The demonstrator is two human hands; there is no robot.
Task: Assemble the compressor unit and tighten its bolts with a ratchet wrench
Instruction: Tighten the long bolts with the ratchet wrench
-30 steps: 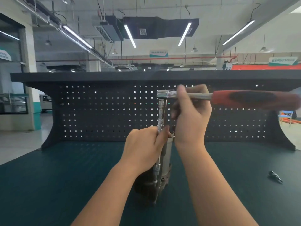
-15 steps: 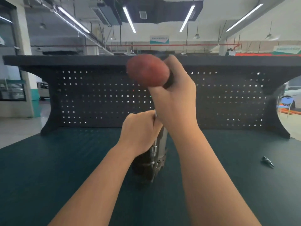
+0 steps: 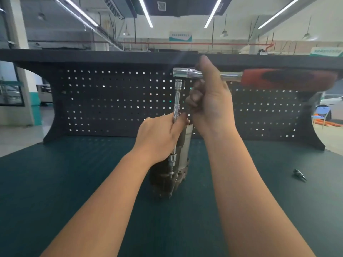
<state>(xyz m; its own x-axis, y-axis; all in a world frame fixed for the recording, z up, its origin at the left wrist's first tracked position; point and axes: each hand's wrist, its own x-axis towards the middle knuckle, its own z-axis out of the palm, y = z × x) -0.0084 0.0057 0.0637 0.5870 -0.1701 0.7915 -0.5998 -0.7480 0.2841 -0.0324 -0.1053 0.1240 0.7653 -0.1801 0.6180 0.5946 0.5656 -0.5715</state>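
Fingers of the right hand (image 3: 209,101) are curled round the bright steel shank of the red-and-black-handled ratchet wrench (image 3: 232,76), close behind its head, with the thick grip sticking out to the right and blurred. The left hand (image 3: 159,134) has its fingers and thumb wrapped round the knurled chrome extension bar (image 3: 177,108), which drops straight down from the ratchet head to a small socket seated low on the grey metal compressor unit (image 3: 178,164). That unit stands upright on the dark green bench mat (image 3: 74,182), near the middle, in front of the black perforated back panel (image 3: 111,101), partly hidden by the left wrist. A small dark metal bit (image 3: 299,175) lies well apart on the mat to the right. This looks like mid-tightening of one bolt; how many remain cannot be told. The main risk I see is the tall bar tilting: holding the wrench near the head gives little leverage, and a hard pull on the handle could cock the socket off the bolt or round it. The narrow upright unit might also tip or twist on the mat, since neither hand plainly braces its body.
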